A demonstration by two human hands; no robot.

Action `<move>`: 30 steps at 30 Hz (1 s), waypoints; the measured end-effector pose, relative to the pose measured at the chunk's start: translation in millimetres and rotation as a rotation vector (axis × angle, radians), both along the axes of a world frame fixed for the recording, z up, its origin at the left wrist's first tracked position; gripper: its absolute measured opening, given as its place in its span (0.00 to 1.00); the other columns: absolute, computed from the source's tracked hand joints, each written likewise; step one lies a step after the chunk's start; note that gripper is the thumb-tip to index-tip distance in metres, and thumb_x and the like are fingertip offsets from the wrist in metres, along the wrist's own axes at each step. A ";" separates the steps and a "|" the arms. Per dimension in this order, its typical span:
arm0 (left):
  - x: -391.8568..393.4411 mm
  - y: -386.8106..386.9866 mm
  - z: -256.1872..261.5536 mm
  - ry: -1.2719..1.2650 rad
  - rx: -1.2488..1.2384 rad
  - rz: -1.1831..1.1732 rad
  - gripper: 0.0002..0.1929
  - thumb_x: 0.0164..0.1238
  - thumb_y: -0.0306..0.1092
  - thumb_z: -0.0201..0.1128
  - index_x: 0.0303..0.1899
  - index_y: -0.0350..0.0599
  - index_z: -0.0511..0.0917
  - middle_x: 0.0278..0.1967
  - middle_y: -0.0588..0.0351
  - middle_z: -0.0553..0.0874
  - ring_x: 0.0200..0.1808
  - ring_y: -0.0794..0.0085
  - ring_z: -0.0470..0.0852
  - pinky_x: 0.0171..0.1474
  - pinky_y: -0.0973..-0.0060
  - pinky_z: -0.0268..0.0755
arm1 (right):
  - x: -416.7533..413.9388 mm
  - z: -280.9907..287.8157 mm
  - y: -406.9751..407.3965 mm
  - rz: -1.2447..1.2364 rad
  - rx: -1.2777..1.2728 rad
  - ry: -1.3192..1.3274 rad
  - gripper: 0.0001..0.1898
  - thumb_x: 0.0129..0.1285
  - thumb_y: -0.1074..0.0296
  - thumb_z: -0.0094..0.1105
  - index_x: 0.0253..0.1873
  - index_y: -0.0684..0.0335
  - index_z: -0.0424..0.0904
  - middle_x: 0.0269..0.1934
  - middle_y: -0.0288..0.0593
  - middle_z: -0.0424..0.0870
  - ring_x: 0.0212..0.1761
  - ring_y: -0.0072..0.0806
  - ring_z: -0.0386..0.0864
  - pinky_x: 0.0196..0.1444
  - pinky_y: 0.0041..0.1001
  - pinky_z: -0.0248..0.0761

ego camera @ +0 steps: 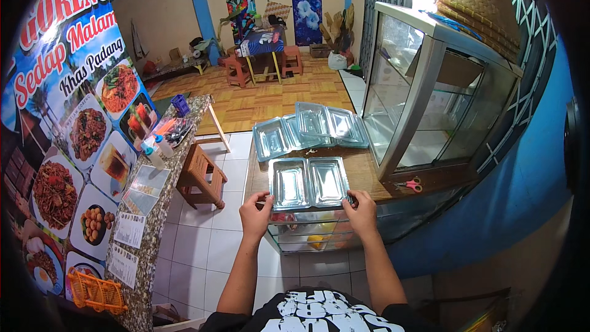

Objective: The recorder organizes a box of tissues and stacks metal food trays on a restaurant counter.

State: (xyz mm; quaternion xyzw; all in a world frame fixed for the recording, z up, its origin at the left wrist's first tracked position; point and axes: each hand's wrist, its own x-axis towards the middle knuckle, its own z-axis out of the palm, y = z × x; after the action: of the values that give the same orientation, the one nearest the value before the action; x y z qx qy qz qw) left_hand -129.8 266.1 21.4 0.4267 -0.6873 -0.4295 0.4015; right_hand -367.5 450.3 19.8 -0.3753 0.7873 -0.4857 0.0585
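A clear plastic clamshell food container lies unfolded on the front edge of the wooden counter, its two halves side by side. My left hand grips its near left corner between thumb and fingers. At the near right corner, my right hand holds the rim the same way. Just behind it, more opened clear containers overlap in a loose pile, one pair lying on top. Small pale scraps sit between the pile and the container in my hands.
Scissors with red handles lie right of my right hand, before a glass display case topped by a woven basket. On the left stand a granite-patterned counter with squeeze bottles and a brown plastic stool.
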 end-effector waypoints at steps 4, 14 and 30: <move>-2.2 0.8 -1.8 -0.018 -0.063 -0.013 0.14 0.73 0.35 0.72 0.53 0.35 0.88 0.35 0.54 0.92 0.35 0.76 0.88 0.42 0.76 0.81 | -3.5 -1.0 3.5 0.009 -0.013 -0.014 0.18 0.65 0.68 0.73 0.58 0.68 0.87 0.50 0.48 0.86 0.36 0.32 0.85 0.45 0.31 0.80; -7.7 5.2 18.4 0.062 -0.260 0.156 0.13 0.74 0.34 0.69 0.52 0.36 0.86 0.40 0.52 0.89 0.37 0.70 0.87 0.40 0.72 0.79 | -10.5 11.8 5.9 -0.027 -0.063 -0.016 0.16 0.67 0.69 0.71 0.57 0.68 0.86 0.48 0.47 0.85 0.35 0.31 0.85 0.42 0.30 0.80; -103.5 -24.1 78.7 0.075 -0.346 -0.043 0.15 0.73 0.39 0.71 0.54 0.40 0.85 0.46 0.52 0.90 0.42 0.68 0.90 0.39 0.72 0.81 | -92.1 39.5 -67.7 -0.024 -0.254 -0.014 0.19 0.69 0.66 0.71 0.60 0.67 0.84 0.53 0.53 0.87 0.54 0.41 0.88 0.56 0.36 0.81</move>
State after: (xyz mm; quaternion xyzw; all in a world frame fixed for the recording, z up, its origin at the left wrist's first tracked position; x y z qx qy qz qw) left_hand -233.3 242.0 100.1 0.3201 -0.7444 -0.3288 0.4850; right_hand -459.6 382.7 59.3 -0.3671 0.7234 -0.5847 0.0102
